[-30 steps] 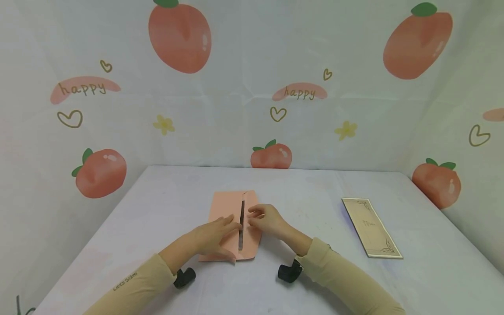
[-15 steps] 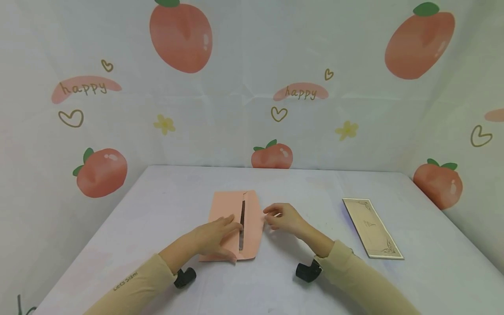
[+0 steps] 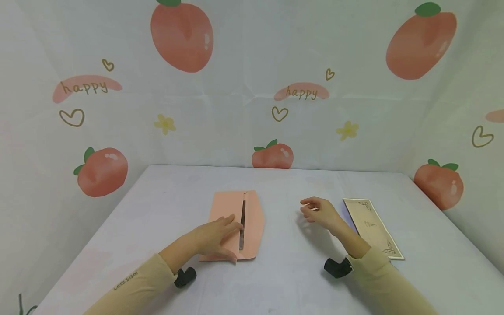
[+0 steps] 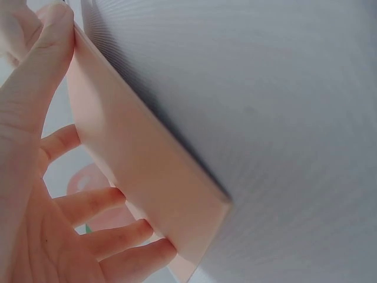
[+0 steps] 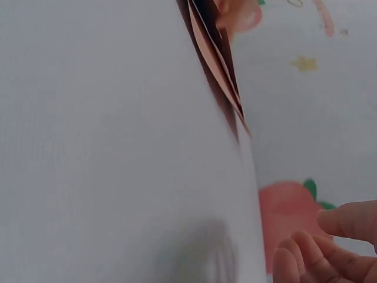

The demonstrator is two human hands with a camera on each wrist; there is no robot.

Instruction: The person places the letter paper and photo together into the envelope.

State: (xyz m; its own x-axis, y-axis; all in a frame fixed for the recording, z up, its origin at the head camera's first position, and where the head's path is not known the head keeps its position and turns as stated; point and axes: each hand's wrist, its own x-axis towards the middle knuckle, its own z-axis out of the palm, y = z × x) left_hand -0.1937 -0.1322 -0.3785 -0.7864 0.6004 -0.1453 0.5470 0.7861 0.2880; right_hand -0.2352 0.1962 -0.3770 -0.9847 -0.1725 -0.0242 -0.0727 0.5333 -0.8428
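A peach-coloured paper envelope point(image 3: 226, 203) lies on the white table, its flap point(image 3: 255, 223) opened out to the right. A long dark strip point(image 3: 243, 212) shows along its mouth. My left hand point(image 3: 216, 236) rests on the envelope with fingers spread. In the left wrist view the fingertips touch the envelope's surface point(image 4: 138, 153) and the thumb reaches its edge. Off to the right, my right hand point(image 3: 320, 212) hovers over the table with loosely bent fingers and nothing in them. It is nearest to a beige card point(image 3: 369, 218) with dark corner ornaments, partly covered by the forearm.
A white cloth backdrop point(image 3: 236, 127) printed with peaches, hearts and "happy" stands around the table point(image 3: 165, 192). Black wrist cameras point(image 3: 185, 278) hang below both sleeves. The table's far edge meets the backdrop.
My right hand has left the envelope's flap and moved right, toward the beige card. The flap now lies out further to the right. My left hand has stayed on the envelope.
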